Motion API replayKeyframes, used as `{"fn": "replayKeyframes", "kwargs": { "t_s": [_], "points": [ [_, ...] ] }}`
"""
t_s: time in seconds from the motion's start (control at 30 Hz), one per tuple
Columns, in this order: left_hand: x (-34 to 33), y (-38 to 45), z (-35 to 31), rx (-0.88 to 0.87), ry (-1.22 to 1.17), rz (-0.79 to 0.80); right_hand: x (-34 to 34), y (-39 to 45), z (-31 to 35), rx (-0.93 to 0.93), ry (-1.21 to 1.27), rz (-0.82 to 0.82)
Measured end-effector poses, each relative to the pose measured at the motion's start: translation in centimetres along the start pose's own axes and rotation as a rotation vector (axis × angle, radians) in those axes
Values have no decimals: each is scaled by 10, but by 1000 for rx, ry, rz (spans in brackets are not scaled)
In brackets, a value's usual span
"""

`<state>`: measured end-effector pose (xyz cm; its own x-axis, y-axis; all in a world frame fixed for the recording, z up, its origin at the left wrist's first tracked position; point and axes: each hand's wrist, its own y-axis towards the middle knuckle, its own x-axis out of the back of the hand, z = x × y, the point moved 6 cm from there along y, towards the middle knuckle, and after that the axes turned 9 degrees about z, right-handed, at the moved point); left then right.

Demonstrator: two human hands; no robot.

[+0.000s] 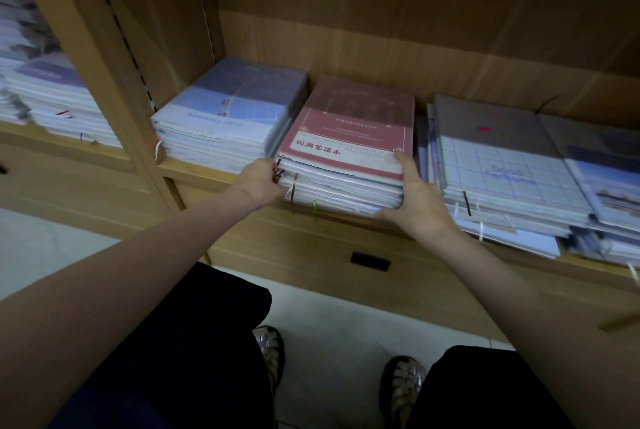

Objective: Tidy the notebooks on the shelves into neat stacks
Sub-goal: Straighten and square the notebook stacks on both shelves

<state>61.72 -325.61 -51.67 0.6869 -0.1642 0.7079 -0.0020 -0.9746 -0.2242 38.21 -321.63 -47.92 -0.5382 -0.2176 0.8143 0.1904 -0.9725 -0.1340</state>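
A stack of notebooks topped by a red notebook (pixel 349 127) sits in the middle of the wooden shelf (pixel 346 48). My left hand (pixel 261 183) grips the stack's front left corner, fingers hidden behind it. My right hand (pixel 415 200) holds the front right corner, thumb on the red cover and fingers curled under the stack's side. A blue-topped stack (pixel 232 113) lies just to the left. At the right lie a grid-cover stack (pixel 498 165) and a further stack (pixel 609 179), both uneven, with ribbon markers hanging out.
A vertical shelf post (pixel 114 58) separates a blurred stack of notebooks (pixel 48 96) at far left. Below the shelf is a wooden drawer front with a black handle (pixel 370 260). My legs and sandalled feet stand on the pale floor (pixel 332 331).
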Motion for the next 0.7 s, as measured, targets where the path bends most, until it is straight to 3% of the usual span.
{"fn": "replayKeyframes", "kwargs": {
  "t_s": [0.27,0.7],
  "points": [
    [2,-2,-10,5,105,-57,2,18,-16,-54,109,-76],
    [5,-2,-7,-17,215,-49,2,12,0,-38,-127,40]
  ]
}}
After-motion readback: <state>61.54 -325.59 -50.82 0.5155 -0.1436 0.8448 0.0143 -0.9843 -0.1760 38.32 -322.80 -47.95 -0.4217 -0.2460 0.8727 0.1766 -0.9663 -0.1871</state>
